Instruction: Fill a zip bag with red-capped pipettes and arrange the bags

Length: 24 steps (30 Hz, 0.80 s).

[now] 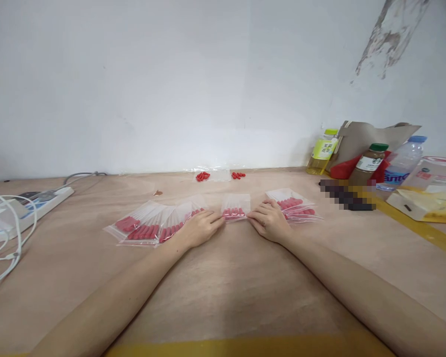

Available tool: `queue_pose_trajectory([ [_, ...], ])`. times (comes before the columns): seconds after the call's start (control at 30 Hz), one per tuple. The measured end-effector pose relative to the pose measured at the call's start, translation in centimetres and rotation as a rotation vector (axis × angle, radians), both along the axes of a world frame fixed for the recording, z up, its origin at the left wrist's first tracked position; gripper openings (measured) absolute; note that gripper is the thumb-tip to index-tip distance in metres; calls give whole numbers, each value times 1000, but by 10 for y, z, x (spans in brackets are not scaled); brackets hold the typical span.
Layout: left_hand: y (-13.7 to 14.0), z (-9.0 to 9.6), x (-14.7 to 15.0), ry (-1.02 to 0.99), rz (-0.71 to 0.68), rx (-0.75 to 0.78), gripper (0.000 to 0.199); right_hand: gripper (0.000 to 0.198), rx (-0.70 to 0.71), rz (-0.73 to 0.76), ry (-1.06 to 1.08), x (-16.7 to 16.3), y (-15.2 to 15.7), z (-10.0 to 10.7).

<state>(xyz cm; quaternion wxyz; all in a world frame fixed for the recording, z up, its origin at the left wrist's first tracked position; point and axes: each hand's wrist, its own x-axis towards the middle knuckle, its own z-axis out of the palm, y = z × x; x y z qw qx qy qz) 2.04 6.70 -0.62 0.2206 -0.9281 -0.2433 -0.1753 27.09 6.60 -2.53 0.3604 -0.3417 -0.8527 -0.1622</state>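
Observation:
A small clear plastic bag [236,204] with several red, rounded pieces along its near edge lies between my hands. The fingertips of my left hand [204,227] are closed on its near left corner. At the near right corner, my right hand [269,220] grips it the same way, fingers together. Left of my left hand a row of overlapping bags [144,230] fans out, filled with similar red pieces. Another stack of filled bags [293,206] lies just beyond and right of my right hand. What the red pieces are is too small to tell.
Loose red pieces [202,176] and a second small pile [238,175] lie on clear plastic by the wall. A power strip [40,210] with white cables [19,238] is at left. Bottles [367,166], a paper bag [379,134] and a yellow packet [427,204] stand at right.

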Motion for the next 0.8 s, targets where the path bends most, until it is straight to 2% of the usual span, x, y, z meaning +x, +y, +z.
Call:
queue_pose_trajectory([
  [0.27,1,-8,5,-186,56,74,27,10,-207,25,187,0,7,-3],
  [0.37,4,-8,7,-169,21,157,20,10,-296,71,196,2,9,-2],
  [0.47,6,-6,6,-123,-43,214,18,12,-322,92,190,4,12,-3],
  [0.53,7,-5,5,-115,-80,248,18,13,-268,54,164,4,12,-4],
  [0.63,7,-2,4,-103,-114,260,22,13,-82,-24,50,4,10,-1],
  [0.8,4,1,3,-55,-163,265,25,26,144,-38,-198,4,5,7],
])
